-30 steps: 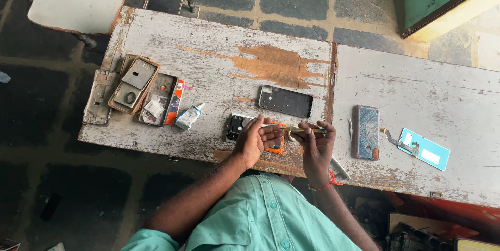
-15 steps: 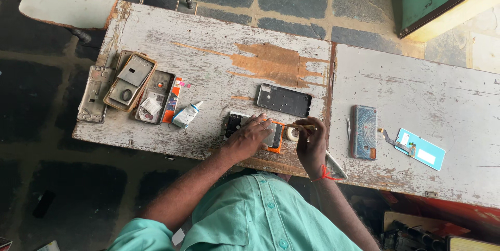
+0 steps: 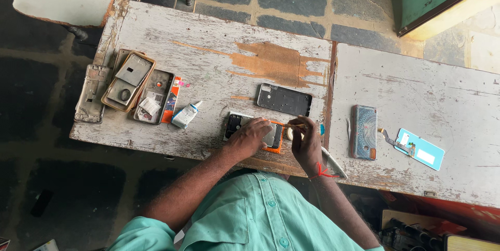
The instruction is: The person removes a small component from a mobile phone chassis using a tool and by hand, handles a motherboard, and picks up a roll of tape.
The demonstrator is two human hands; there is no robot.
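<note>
Shifted onto the opened phone (flat, orange-edged), left hand presses; right hand pinches thin tool.

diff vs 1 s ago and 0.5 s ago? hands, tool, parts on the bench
Little changed. The left hand still presses on the opened phone; the right hand still holds the thin tool, its tip now reaching over the phone. The dark back cover, glue tube and patterned case stayed put.

My left hand presses the opened phone to the tabletop; my right hand pinches a thin tool over it.
</note>
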